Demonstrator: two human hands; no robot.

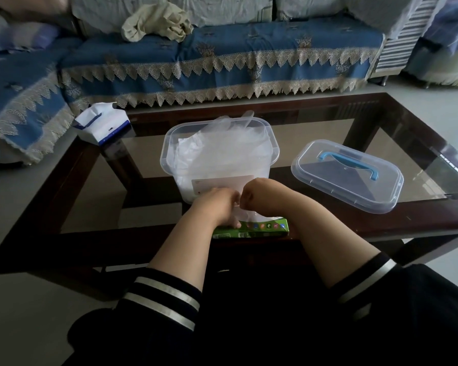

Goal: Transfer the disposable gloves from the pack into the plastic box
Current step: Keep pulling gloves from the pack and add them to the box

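A clear plastic box (169,154) stands open on the glass table, filled with crumpled translucent gloves (222,151). In front of it, at the table's near edge, lies the green glove pack (264,228). My left hand (217,204) rests on the pack, its thumb on the pack's left end and its fingers curled into the glove plastic above it. My right hand (254,194) is bent at the wrist with its fingers curled under, and seems to pinch a thin clear glove (245,213) that rises from the pack. The fingertips of both hands are hidden.
The box's clear lid (328,186) with a blue handle lies to the right on the dark-framed glass table (420,215). A blue and white tissue pack (101,125) sits at the far left corner. A blue sofa (222,54) runs behind the table.
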